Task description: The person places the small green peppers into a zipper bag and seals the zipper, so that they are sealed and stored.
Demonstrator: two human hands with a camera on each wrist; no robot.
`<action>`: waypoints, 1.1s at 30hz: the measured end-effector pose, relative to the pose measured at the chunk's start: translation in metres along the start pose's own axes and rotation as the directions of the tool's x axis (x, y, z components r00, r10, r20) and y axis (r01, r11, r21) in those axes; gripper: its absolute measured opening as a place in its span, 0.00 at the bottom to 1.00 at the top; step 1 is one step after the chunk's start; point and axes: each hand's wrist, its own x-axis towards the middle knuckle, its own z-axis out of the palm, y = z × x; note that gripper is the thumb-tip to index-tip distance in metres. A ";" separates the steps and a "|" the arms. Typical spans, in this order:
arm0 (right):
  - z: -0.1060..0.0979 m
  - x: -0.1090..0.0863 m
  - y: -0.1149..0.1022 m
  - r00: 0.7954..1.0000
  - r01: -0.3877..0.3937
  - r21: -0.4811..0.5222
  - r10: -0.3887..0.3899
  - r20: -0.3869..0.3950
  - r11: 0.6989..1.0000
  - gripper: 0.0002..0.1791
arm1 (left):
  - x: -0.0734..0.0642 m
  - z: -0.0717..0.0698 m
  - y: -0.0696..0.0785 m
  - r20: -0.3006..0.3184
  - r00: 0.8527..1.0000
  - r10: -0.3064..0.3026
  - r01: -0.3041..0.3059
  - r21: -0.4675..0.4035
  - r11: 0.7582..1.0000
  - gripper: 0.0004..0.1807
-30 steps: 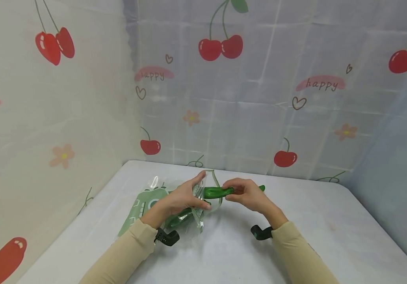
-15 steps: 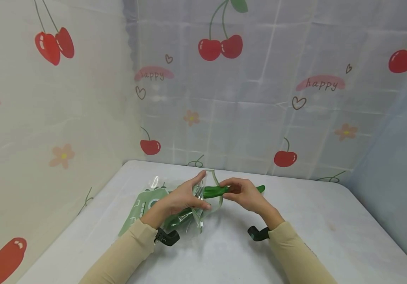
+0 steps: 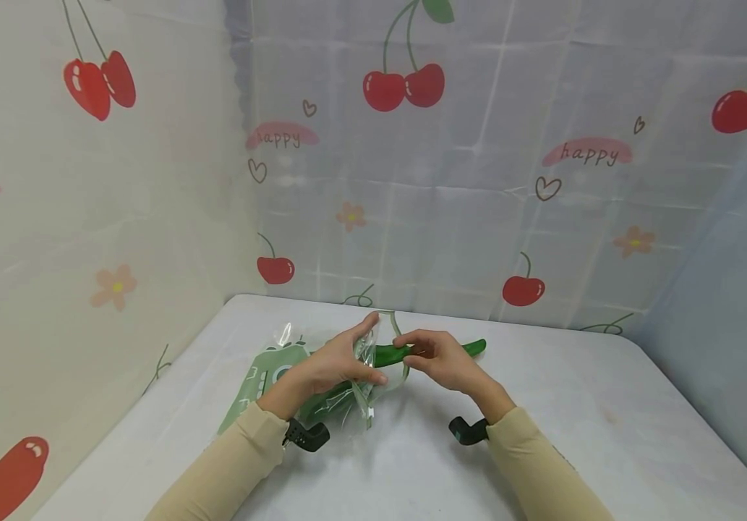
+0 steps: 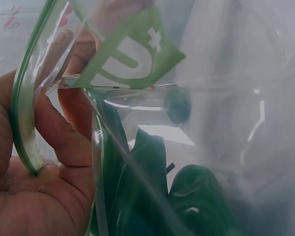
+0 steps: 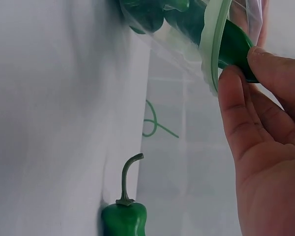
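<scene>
A clear zip bag [image 3: 249, 387] with a green print lies on its side, its mouth facing right. My left hand [image 3: 334, 365] holds the bag's mouth apart, thumb and fingers spread; in the left wrist view the green zip edge [image 4: 20, 98] crosses the palm. Inside, several green peppers [image 4: 142, 182] show through the film. My right hand [image 3: 441, 362] pinches the end of a long green pepper [image 5: 234, 46] between thumb and fingers. Its other end is inside the bag's mouth. Behind the right hand, another green pepper [image 3: 475, 347] lies on the table, its curved stem visible in the right wrist view.
The white table [image 3: 581, 420] reaches back to a hanging curtain [image 3: 451, 188] printed with cherries. More of the curtain stands along the left and right sides. Each wrist carries a black camera mount [image 3: 308, 436].
My right hand has moved left, and the pepper it pinches has slid deeper into the bag. More of the pepper lying behind that hand shows. The left hand keeps its place.
</scene>
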 end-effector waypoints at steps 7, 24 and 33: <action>0.007 0.002 -0.003 1.000 -0.003 -0.009 0.003 -0.006 1.000 0.14 | 0.002 0.000 -0.002 -0.001 1.000 0.000 0.000 0.010 1.000 0.69; 0.021 0.006 -0.009 0.983 -0.148 -0.016 0.145 -0.112 0.989 0.09 | 0.001 0.001 0.000 0.017 1.000 0.010 -0.010 0.015 1.000 0.66; 0.032 0.006 -0.010 0.981 -0.159 -0.032 0.155 -0.119 0.987 0.08 | 0.000 0.002 0.000 -0.007 0.999 0.033 -0.032 0.044 0.999 0.65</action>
